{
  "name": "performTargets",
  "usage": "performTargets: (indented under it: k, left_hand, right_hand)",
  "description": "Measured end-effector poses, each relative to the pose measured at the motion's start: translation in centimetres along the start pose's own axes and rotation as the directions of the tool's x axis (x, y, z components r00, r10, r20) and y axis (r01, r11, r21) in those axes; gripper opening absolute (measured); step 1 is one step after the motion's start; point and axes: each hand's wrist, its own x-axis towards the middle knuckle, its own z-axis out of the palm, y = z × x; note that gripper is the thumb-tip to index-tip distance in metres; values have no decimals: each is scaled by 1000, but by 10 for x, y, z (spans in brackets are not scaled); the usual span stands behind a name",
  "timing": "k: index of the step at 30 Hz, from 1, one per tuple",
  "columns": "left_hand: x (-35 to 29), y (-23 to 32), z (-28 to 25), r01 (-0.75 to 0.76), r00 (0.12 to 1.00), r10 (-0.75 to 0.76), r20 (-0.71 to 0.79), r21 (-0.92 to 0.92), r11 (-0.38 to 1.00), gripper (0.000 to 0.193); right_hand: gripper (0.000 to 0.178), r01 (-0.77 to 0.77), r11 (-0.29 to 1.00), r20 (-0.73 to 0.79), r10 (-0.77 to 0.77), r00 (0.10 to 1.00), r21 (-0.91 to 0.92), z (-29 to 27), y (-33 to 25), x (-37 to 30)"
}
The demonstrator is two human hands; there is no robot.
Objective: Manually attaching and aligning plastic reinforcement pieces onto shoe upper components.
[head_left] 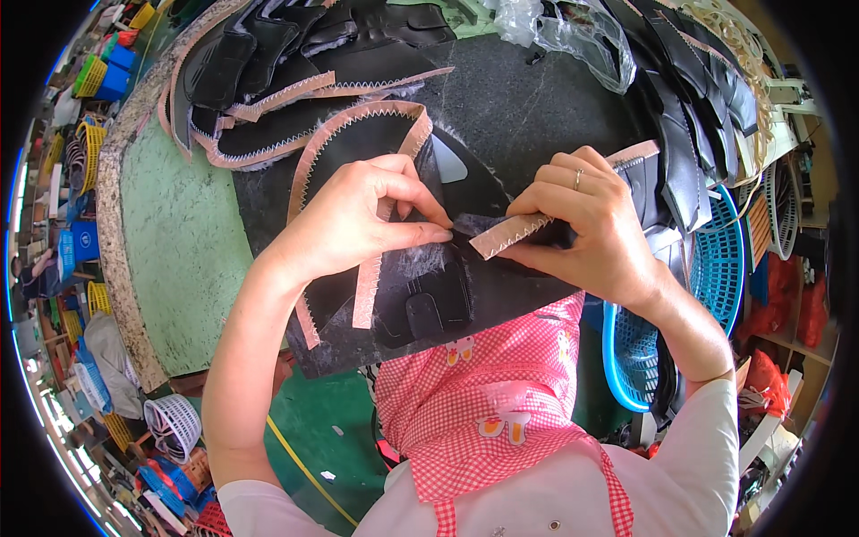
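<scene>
My left hand (371, 210) is closed in a pinch, thumb and forefinger meeting at the edge of a black leather piece (413, 291) with a fuzzy grey side and a stitched tab. Beige strips with white zigzag stitching (367, 291) run along that piece and under my left hand. My right hand (586, 219), a ring on one finger, is closed around another black leather piece whose beige zigzag-stitched edging (510, 235) sticks out toward the left. The fingertips of both hands are close together over a dark board. What lies inside my right palm is hidden.
Black leather pieces with beige edging (295, 67) are piled at the far left; more (689, 98) stack at the far right. Clear plastic (586, 40) lies at the back. A blue basket (716, 259) stands at right. The pale green tabletop (179, 259) has a worn edge.
</scene>
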Motion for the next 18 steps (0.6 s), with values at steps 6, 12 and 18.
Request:
performTargets:
  k: [6,12,18]
  left_hand:
    - [1,-7,10,-76,995,80,-63,63,995,14]
    - [4,-5,7,-136,990,141,-22,166,977,11]
    - [7,-1,8,-40,999,40,-1,127,991,12]
  right_hand:
    - [33,-17,1000,69,18,997,-17,1,2,2]
    - [51,313,949,20,-312,950,-48,18,3,1]
    - [35,396,917,-73,-392,917,47,40,20,5]
